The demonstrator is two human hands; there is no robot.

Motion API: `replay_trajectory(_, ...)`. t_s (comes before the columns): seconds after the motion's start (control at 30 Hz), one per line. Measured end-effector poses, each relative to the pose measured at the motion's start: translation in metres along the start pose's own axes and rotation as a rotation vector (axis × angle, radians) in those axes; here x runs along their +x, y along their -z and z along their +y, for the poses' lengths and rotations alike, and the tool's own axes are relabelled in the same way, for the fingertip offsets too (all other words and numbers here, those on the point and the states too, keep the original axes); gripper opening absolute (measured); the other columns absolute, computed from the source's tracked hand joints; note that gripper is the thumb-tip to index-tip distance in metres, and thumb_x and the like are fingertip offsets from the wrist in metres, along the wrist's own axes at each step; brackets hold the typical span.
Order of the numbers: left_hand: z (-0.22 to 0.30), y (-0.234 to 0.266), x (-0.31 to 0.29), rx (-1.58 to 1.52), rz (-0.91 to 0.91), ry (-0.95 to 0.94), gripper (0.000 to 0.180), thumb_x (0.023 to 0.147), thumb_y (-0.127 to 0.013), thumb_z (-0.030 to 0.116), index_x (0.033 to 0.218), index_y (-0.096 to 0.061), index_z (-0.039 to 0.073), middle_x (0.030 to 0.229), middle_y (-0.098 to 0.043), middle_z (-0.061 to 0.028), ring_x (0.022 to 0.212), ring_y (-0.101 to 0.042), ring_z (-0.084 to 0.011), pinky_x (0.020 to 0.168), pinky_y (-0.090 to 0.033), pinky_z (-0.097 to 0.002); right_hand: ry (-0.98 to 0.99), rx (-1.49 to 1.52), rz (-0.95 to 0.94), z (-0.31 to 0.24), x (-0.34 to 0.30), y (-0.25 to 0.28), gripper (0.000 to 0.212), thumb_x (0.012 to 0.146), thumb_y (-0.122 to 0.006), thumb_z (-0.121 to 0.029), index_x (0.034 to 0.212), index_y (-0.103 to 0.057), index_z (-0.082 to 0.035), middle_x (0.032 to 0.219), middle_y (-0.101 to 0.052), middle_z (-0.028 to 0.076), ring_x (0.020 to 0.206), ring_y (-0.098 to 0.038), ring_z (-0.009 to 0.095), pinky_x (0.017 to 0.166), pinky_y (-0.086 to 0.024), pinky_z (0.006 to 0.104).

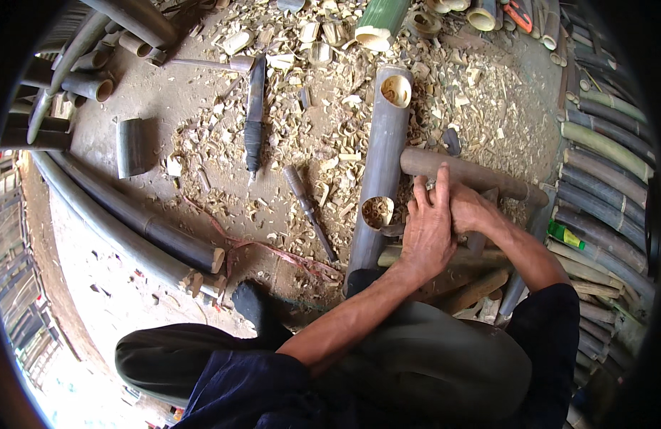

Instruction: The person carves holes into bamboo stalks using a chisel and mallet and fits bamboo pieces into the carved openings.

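A thick grey bamboo pole (380, 139) lies lengthwise in front of me, with one cut hole near its far end and another nearer me. From its right side a brown bamboo crosspiece (487, 174) reaches to a second pole. My left hand (430, 232) is palm down beside the nearer hole, with fingers stretched out, one fingertip at the crosspiece. My right hand (470, 207) sits close against it, below the crosspiece; its fingers are mostly hidden behind the left hand. A short dark piece (393, 230) pokes out from beneath my left hand toward the nearer hole; its kind is unclear.
Wood chips (330, 136) cover the floor. A chisel-like tool (309, 211) and a dark-handled knife (254, 118) lie left of the pole. Long bamboo poles (144, 222) stretch along the left, and stacked bamboo (605, 168) lines the right. A green bamboo length (380, 21) lies at the back.
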State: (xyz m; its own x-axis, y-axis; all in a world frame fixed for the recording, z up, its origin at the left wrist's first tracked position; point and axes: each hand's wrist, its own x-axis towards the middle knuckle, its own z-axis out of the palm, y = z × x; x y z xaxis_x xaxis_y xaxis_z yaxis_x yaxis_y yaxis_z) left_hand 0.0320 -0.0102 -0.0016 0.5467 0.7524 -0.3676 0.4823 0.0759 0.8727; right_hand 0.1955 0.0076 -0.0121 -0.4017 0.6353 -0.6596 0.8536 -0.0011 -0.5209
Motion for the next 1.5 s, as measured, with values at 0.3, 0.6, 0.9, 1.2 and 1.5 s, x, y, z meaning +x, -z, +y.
replay_trajectory(0.3,-0.009,0.021,0.017,0.289,-0.713,-0.018,0.102,0.073,-0.073,0.007,0.16,-0.019,0.01,0.137,-0.049,-0.0388,0.117,-0.063,-0.0519,0.105,-0.052,-0.0507,-0.376,0.347,-0.15,0.011,-0.028,-0.096,0.053,0.094,-0.066,-0.021,0.143,-0.05,-0.006,0.139,-0.059,0.023,0.127,-0.058,0.036,0.107,-0.047,0.0426)
replay_trajectory(0.6,-0.005,0.019,-0.017,-0.044,-0.122,0.006,0.113,0.067,-0.075,-0.005,0.162,-0.014,0.009,0.149,-0.03,-0.038,0.129,-0.049,-0.0582,0.109,-0.047,-0.0546,-0.122,0.134,-0.229,-0.019,0.005,-0.013,0.045,0.086,-0.072,-0.023,0.126,-0.061,-0.007,0.12,-0.066,0.025,0.112,-0.064,0.039,0.094,-0.053,0.0472)
replay_trajectory(0.9,-0.016,0.056,-0.017,0.205,-0.669,-0.083,0.104,0.069,-0.082,0.02,0.16,-0.031,0.015,0.152,-0.039,-0.0317,0.135,-0.051,-0.046,0.113,-0.045,-0.0506,0.008,0.711,0.476,-0.058,-0.001,-0.138,0.037,0.089,-0.073,-0.019,0.118,-0.061,0.001,0.108,-0.067,0.02,0.105,-0.067,0.032,0.089,-0.056,0.0439)
replay_trajectory(1.2,-0.064,0.173,0.019,0.373,0.012,0.319,0.06,0.092,-0.071,0.059,0.097,-0.064,0.0,0.082,-0.068,-0.0132,0.071,-0.066,-0.0196,0.062,-0.057,-0.0353,-0.419,0.367,0.51,-0.036,-0.063,-0.007,0.036,0.089,-0.079,-0.039,0.094,-0.072,-0.003,0.076,-0.07,0.005,0.068,-0.066,0.017,0.066,-0.057,0.0382)
replay_trajectory(1.5,-0.118,0.093,0.022,0.5,-0.093,0.135,0.049,0.094,-0.067,0.05,0.093,-0.073,0.002,0.083,-0.074,-0.015,0.081,-0.072,-0.0236,0.077,-0.059,-0.0429,-0.604,-0.212,0.666,0.12,0.007,0.024,0.052,0.088,-0.069,-0.007,0.139,-0.056,-0.005,0.138,-0.057,0.025,0.128,-0.057,0.04,0.112,-0.044,0.0545)
